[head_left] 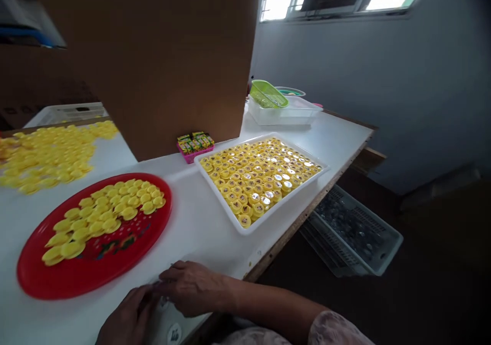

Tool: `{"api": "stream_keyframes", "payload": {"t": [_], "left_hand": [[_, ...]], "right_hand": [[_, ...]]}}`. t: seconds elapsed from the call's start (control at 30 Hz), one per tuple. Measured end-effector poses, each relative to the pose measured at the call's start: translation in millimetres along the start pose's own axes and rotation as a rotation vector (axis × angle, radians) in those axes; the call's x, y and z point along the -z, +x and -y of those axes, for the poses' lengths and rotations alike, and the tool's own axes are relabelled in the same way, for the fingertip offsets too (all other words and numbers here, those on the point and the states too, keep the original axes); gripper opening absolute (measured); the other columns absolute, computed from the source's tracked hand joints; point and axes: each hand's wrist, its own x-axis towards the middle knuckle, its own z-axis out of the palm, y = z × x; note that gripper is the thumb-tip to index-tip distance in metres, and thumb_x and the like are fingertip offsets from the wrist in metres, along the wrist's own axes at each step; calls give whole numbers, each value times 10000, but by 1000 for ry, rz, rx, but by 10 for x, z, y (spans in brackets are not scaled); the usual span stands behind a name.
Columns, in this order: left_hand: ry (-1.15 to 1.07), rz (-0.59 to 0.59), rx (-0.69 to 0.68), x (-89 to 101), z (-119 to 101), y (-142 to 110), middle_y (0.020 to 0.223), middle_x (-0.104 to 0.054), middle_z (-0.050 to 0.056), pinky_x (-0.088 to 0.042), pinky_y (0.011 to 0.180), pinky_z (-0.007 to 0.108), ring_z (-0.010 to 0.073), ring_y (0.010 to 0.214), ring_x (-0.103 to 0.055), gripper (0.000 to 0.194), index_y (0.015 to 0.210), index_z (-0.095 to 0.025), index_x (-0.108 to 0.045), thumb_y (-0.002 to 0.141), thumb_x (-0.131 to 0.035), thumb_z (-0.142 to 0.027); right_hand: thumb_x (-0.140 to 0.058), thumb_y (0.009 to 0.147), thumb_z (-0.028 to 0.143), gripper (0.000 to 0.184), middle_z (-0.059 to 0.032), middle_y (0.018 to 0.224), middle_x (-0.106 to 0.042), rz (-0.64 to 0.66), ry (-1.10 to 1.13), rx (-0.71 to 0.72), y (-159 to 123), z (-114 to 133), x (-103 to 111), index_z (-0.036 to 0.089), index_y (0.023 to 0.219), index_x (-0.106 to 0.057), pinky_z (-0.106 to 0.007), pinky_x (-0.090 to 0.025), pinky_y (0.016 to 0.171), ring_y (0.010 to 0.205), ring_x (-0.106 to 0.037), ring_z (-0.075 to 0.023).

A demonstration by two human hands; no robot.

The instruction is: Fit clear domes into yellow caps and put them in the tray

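Note:
My left hand [125, 318] and my right hand [194, 286] meet at the front of the white table, fingertips close together. The fingers of both are bent and closed; what they hold, if anything, is hidden between them. Under and beside them lie small round white stickers, one a sticker with a dark print [174, 333] near the table's front edge. Just beyond the hands is a red oval tray [149, 243] bearing several yellow hat-shaped plastic pieces [102, 214]. A white tray [229, 213] to the right is covered with yellow pieces carrying round printed stickers [264, 174].
Loose yellow pieces [49, 153] lie at the far left. A tall cardboard sheet [172, 69] stands behind a pink basket [190, 158] of small packets. Further back are a white bin [284, 115] and a green basket [268, 93]. A grey crate [387, 253] sits below the table edge.

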Motion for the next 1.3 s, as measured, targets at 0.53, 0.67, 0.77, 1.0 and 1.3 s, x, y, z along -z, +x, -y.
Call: {"api": "stream_keyframes", "payload": {"t": [0.53,0.67,0.77,1.0,1.3], "left_hand": [[-9,-118,-104,95,-237,-165,864,-629,41,-424,717,294,192,797,-585,185,867,-186,-590,837,-408,-164],[-76,-176,-60,115,-331,-184,860,-627,31,-421,698,281,174,748,-573,163,876,-189,-598,836,-440,-183],[-92,-174,-96,105,-404,-146,824,-615,27,-410,672,279,167,715,-555,172,860,-191,-602,841,-432,-177],[-43,-96,-208,-13,-495,10,873,-604,57,-406,730,298,195,809,-559,193,918,-174,-614,831,-444,-146],[-175,-90,-157,-31,-552,122,957,-640,77,-422,745,305,199,796,-580,294,1044,-176,-615,784,-487,-131]], "right_hand": [[-467,806,25,292,-84,955,-634,-44,295,-147,-263,19,-90,169,955,-673,-270,-479,773,883,-574,-171],[-464,817,43,292,-62,920,-642,-160,471,-257,-282,-7,-93,187,960,-674,-244,-489,740,818,-604,-138],[-484,832,79,271,-59,949,-632,-207,502,-335,-286,-59,8,202,1000,-657,-255,-489,734,828,-602,-140],[-559,812,101,258,-76,979,-624,-64,283,-308,-312,-170,79,188,1047,-626,-331,-463,838,940,-551,-193],[-455,848,81,252,-79,890,-638,-118,264,-379,-249,-221,-46,166,1030,-607,-307,-458,747,824,-573,-185]]}}
